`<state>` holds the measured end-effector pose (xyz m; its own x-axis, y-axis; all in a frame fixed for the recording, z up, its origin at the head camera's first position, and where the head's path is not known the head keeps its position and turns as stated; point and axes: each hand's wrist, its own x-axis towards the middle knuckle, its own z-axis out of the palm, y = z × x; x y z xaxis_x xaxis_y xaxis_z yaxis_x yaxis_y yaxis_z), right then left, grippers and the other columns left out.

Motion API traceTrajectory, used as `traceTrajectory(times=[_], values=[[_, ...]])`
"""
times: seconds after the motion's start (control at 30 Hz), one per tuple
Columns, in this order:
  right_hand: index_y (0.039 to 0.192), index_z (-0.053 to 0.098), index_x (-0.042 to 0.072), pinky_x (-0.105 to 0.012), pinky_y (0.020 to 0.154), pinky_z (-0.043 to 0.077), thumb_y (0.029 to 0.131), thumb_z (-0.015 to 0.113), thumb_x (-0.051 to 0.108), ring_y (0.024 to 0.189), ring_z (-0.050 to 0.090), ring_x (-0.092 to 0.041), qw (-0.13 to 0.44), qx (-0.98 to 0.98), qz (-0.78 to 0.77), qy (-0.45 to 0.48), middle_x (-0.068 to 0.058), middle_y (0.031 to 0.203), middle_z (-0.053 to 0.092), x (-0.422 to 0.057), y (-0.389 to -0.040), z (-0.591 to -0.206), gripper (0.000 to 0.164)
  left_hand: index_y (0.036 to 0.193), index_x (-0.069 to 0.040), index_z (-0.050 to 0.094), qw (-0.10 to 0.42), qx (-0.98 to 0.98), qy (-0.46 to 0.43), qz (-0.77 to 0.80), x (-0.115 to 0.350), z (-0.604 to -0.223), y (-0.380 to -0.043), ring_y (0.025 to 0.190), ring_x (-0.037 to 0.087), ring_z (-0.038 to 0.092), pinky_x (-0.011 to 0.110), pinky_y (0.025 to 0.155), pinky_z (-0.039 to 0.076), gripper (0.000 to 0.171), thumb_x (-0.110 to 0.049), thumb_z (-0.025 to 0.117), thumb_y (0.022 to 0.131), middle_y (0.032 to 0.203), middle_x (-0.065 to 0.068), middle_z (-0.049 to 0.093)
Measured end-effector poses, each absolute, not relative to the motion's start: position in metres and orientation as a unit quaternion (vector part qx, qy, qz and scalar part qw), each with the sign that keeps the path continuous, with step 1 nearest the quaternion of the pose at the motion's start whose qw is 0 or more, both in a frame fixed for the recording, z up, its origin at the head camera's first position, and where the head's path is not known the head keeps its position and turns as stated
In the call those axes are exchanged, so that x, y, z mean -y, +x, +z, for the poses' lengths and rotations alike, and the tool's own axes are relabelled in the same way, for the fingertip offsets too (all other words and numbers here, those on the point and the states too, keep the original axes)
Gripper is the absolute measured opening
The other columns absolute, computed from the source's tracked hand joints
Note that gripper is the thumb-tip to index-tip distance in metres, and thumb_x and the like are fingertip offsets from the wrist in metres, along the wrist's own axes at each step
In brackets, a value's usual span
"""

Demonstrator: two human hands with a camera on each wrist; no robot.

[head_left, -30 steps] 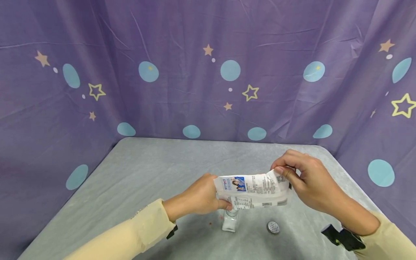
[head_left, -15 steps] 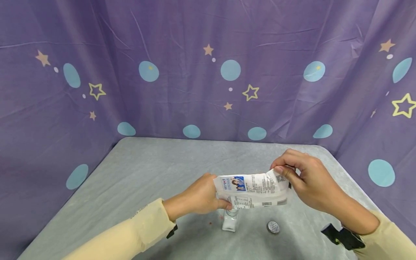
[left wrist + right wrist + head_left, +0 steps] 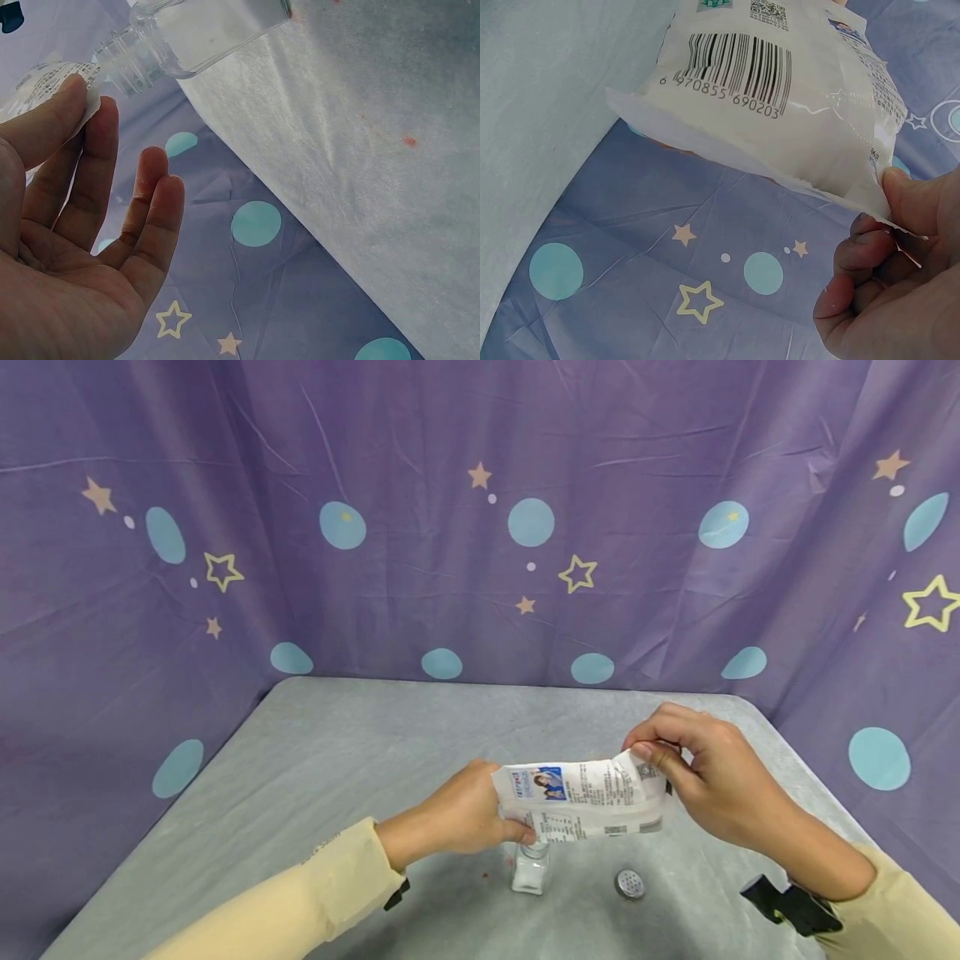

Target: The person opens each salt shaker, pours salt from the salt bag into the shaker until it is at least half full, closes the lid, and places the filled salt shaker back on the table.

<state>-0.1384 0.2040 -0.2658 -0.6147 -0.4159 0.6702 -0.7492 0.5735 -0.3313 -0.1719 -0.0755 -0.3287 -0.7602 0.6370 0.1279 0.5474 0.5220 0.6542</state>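
Observation:
A white printed plastic bag (image 3: pixel 588 797) is stretched between my hands above the table. My left hand (image 3: pixel 465 814) pinches its left end between thumb and fingers. At the bag's upper right corner my right hand (image 3: pixel 708 772) grips the edge. Below the left end stands a small glass jar (image 3: pixel 530 875) without a lid, white contents inside. In the left wrist view the bag's tip (image 3: pixel 86 79) is right at the jar's threaded neck (image 3: pixel 127 64). The right wrist view shows the bag's barcode side (image 3: pixel 739 71) and its sealed end, with my right thumb on the corner.
A round perforated metal lid (image 3: pixel 630 884) lies on the grey table (image 3: pixel 420 718), right of the jar. Small red specks (image 3: pixel 409 140) mark the tabletop near the jar. A purple curtain (image 3: pixel 420 577) with stars and dots stands behind and at both sides.

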Motion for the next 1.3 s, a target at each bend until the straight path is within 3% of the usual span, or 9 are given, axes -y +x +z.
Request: traceTrajectory(times=[1.3], values=[[0.087, 0.072, 0.025, -0.017, 0.058, 0.042, 0.087, 0.073, -0.01, 0.066, 0.054, -0.004, 0.269, 0.84, 0.315, 0.35, 0.014, 0.081, 0.062, -0.2038, -0.1375, -0.2645, 0.035, 0.118, -0.017, 0.076, 0.065, -0.871, 0.334, 0.356, 0.0752, -0.3278, -0.1714, 0.084, -0.001, 0.07, 0.022, 0.075, 0.055, 0.046, -0.009, 0.092, 0.075, 0.1, -0.008, 0.078]])
